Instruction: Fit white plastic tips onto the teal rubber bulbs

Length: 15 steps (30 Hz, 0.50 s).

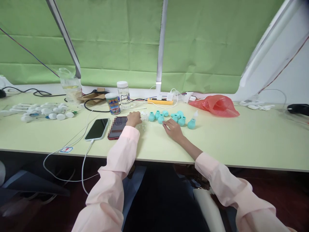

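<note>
Several small turquoise bulb-shaped pieces (182, 121) stand or lie in a group on the pale table. One of them (191, 124), at the group's right end, has a clear pointed tip on top. My left hand (134, 119) is beside a small pile of clear pieces (144, 116), to the left of the turquoise ones; its fingertips are partly hidden and what they hold, if anything, cannot be made out. Just in front of the turquoise group is my right hand (173, 129), with its fingertips pressed together near one bulb (161, 119); anything between them is too small to name.
Two phones, one white-edged (97, 129) and one red-edged (117, 128), lie at left. Behind them stand a patterned can (112, 103) and a clear jar (124, 95). A yellow power strip (160, 101), red plastic bag (216, 105) and white-capped items (51, 112) lie farther off. Cables cross the left side.
</note>
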### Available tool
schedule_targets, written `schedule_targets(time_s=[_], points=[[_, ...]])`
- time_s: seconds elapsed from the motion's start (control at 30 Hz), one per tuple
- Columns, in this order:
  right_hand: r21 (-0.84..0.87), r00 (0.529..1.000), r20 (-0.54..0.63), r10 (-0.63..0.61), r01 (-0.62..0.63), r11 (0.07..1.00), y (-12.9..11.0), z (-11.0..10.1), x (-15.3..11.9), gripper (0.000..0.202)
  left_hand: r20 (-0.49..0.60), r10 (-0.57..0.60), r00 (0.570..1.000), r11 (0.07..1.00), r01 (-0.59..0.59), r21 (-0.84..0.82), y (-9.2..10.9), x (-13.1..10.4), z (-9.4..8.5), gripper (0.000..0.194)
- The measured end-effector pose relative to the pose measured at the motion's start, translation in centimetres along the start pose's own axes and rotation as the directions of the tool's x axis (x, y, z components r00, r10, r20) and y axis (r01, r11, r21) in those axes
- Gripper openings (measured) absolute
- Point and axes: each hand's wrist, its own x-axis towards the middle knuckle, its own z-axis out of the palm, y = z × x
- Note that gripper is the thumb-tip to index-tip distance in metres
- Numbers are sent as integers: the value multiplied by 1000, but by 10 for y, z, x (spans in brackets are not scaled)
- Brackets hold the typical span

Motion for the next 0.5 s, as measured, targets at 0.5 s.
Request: schedule_targets(time_s=[0.5], points=[[-1,999,21,37,-37,999,7,4,-2,21,24,157,987,987,-158,42,3,-6,3,41]])
